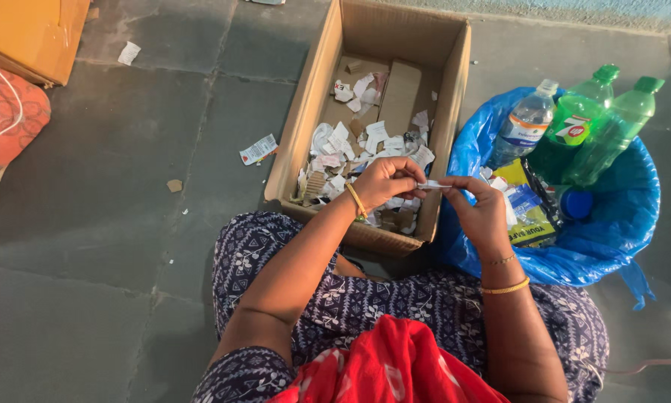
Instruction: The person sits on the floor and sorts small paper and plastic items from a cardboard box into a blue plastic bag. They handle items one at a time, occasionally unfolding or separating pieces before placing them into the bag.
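Note:
My left hand (386, 179) and my right hand (479, 211) pinch the two ends of a small whitish scrap of paper (430, 184), held over the near right corner of an open cardboard box (298, 130). Many torn paper and card bits (365, 145) lie inside the box. Both wrists wear gold bangles. I sit on the floor with a patterned dark blue garment over my knees and a red cloth in my lap.
A blue plastic bag (619, 239) at the right holds two green bottles (604, 127), a clear bottle (526, 123) and flat packets. Loose scraps (258, 149) lie on the grey tiled floor. An orange box (29, 33) and a red cushion (7, 116) sit at far left.

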